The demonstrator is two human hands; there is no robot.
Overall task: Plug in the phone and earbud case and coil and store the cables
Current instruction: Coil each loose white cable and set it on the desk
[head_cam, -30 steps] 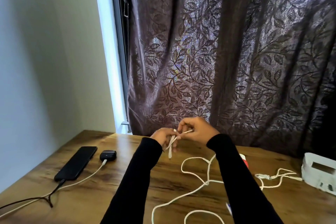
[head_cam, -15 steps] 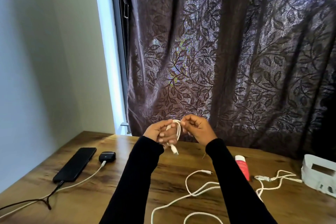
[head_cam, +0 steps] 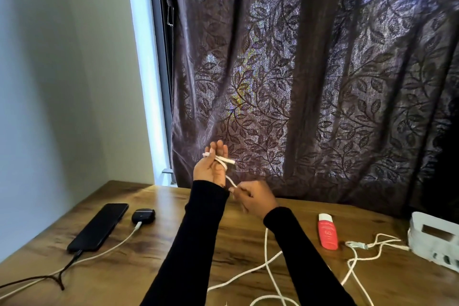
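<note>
My left hand [head_cam: 211, 165] is raised above the table with its fingers pointing up, and a white cable [head_cam: 267, 251] is looped across them, its plug end sticking out to the right. My right hand [head_cam: 253, 197] is lower and to the right, pinching the same cable just below the loop. The rest of the cable trails down over the wooden table [head_cam: 236, 243]. A black phone [head_cam: 99, 226] lies at the left with a dark cable in its near end. Beside it sits the black earbud case [head_cam: 143, 215] with a white cable plugged in.
A red tube [head_cam: 327, 234] lies on the table at the right. A second white cable [head_cam: 370, 246] runs to a white box [head_cam: 434, 238] at the right edge. A dark leaf-patterned curtain [head_cam: 310, 82] hangs behind the table, and a wall stands at the left.
My left hand has risen and turned its fingers upward with the cable wound over them. My right hand has dropped down and to the right, drawing the cable with it.
</note>
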